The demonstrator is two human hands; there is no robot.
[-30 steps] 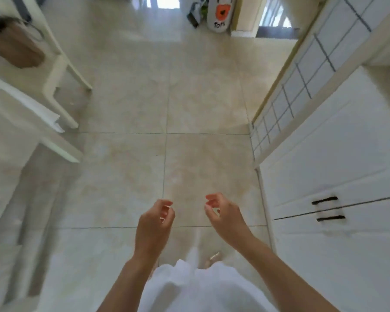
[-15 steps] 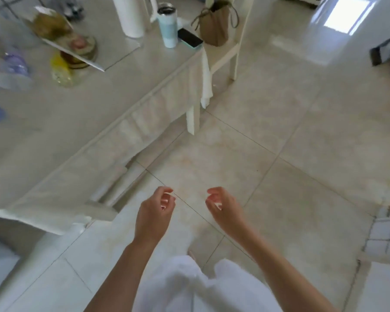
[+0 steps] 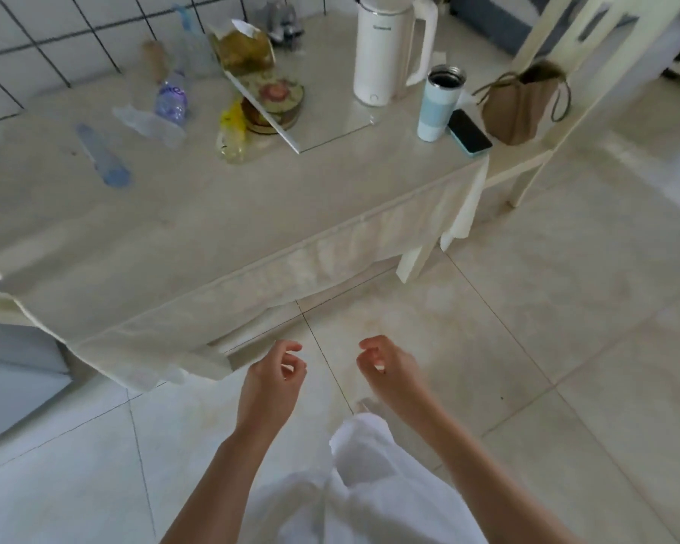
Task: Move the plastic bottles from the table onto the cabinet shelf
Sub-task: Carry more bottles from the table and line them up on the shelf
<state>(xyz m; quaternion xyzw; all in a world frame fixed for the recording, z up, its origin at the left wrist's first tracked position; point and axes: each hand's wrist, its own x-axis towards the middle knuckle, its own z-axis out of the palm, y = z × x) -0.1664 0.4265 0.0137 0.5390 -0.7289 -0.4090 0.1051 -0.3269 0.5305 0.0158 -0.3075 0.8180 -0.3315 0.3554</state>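
Note:
Several plastic bottles lie or stand on the cloth-covered table (image 3: 173, 229). A clear bottle with a blue end (image 3: 102, 155) lies at the left. Beside it a crumpled clear bottle (image 3: 150, 123) lies flat, and a bottle with a purple label (image 3: 170, 97) stands behind it. A yellow-labelled bottle (image 3: 231, 132) sits near the middle. A tall clear bottle (image 3: 191, 41) stands by the tiled wall. My left hand (image 3: 269, 382) and my right hand (image 3: 389, 371) hang over the floor in front of the table, fingers loosely curled, holding nothing. The cabinet is out of view.
On the table's right part stand a white kettle (image 3: 389, 49), a light-blue tumbler (image 3: 436, 102) and a phone (image 3: 468, 132). A round tin (image 3: 273, 104) and a packet (image 3: 240, 49) sit by a glass sheet. A brown bag (image 3: 521, 106) rests on a cream chair (image 3: 542, 151).
The view has swung left from the white cabinet and floor to the table, which now fills the upper frame. Both hands keep the same loose, empty pose.

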